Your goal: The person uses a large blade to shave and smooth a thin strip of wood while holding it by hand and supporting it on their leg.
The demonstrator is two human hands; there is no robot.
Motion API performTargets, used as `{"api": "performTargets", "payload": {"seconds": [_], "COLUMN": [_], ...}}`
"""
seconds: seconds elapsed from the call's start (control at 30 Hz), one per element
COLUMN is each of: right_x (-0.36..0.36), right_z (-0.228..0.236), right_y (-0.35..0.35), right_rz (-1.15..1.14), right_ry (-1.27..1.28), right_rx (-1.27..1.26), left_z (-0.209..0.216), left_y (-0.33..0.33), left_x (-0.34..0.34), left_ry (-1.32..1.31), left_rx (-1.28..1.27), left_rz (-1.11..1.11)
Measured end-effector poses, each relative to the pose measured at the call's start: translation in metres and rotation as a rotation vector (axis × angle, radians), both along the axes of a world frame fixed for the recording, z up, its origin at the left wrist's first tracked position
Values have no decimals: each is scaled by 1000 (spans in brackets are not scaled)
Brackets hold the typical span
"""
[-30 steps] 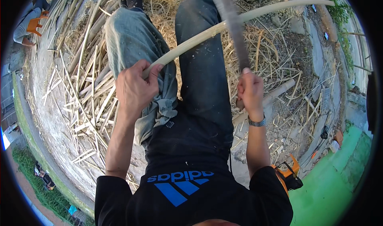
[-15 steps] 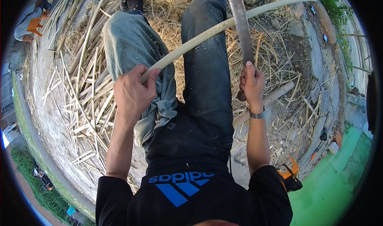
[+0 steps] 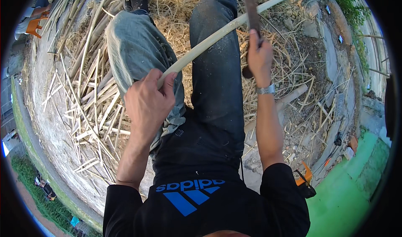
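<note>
My left hand (image 3: pixel 148 98) is closed around the near end of a long, pale bamboo strip (image 3: pixel 215 37). The strip slants across my legs and curves away to the far right. In my right hand (image 3: pixel 259 61), fingers wrapped about its handle, is a large long-bladed knife (image 3: pixel 251 13), pointing away from me. Its dark blade crosses over the strip right of my right knee; whether the two touch I cannot tell. A grey-green cloth (image 3: pixel 130 48) covers my left thigh and knee, beneath the left hand and the strip's near end.
Cut bamboo strips (image 3: pixel 94 99) and longer poles lie heaped to the left. Curly shavings (image 3: pixel 178 11) cover the ground between and beyond my legs. A thick bamboo piece (image 3: pixel 293 95) rests at the right. Far left, a person sits near an orange stool (image 3: pixel 34 27).
My right hand has moved away from me along with the knife. My left hand has shifted slightly right, and the strip's far end has moved left.
</note>
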State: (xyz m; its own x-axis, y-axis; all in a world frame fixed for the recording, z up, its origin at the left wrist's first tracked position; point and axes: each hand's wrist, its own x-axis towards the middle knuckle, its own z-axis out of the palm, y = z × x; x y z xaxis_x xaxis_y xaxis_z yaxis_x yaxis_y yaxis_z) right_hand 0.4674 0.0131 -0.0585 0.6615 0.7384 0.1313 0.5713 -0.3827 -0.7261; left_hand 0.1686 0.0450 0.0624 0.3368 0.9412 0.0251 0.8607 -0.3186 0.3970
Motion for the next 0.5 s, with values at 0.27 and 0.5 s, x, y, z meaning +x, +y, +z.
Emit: {"api": "performTargets", "payload": {"seconds": [0.27, 0.5], "right_x": [21, -33], "right_z": [13, 24], "right_y": [5, -7], "right_rz": [-26, 183], "right_ry": [-30, 37], "right_rx": [-4, 66], "left_z": [-12, -8], "left_y": [0, -1], "left_x": [-6, -23], "left_ry": [15, -9], "left_rx": [44, 2], "left_rz": [-20, 4]}}
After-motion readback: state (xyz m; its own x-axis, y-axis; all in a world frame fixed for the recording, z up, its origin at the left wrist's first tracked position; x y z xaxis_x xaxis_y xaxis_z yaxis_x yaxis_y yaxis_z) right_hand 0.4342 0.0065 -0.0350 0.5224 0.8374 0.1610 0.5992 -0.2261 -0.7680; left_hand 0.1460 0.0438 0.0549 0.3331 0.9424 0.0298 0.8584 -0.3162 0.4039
